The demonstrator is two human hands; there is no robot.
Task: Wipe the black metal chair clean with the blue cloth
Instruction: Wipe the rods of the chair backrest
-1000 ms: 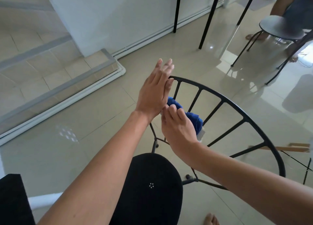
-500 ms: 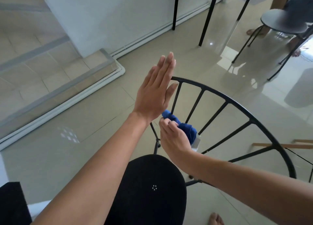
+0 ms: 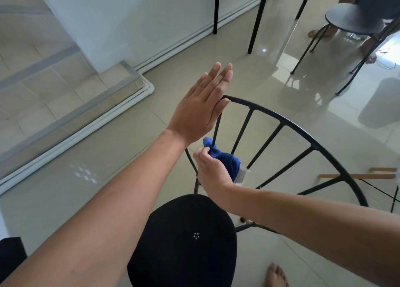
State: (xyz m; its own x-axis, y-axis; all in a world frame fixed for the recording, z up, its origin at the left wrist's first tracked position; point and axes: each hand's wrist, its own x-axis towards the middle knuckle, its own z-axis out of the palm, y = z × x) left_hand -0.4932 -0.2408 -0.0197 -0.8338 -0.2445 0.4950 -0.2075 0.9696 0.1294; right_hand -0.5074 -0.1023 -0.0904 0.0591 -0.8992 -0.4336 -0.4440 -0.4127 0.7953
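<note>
Tiled floor (image 3: 270,87), right hand (image 3: 211,171) gripping blue cloth (image 3: 226,161)

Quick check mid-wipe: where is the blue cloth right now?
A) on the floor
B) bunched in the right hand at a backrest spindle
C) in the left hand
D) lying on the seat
B: the right hand grips the blue cloth against a spindle of the black metal chair.

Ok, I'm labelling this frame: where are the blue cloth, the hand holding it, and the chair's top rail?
blue cloth (image 3: 225,160): head view, bunched middle.
right hand (image 3: 211,171): head view, back of the hand.
top rail (image 3: 287,120): head view, curved bar above the spindles.
</note>
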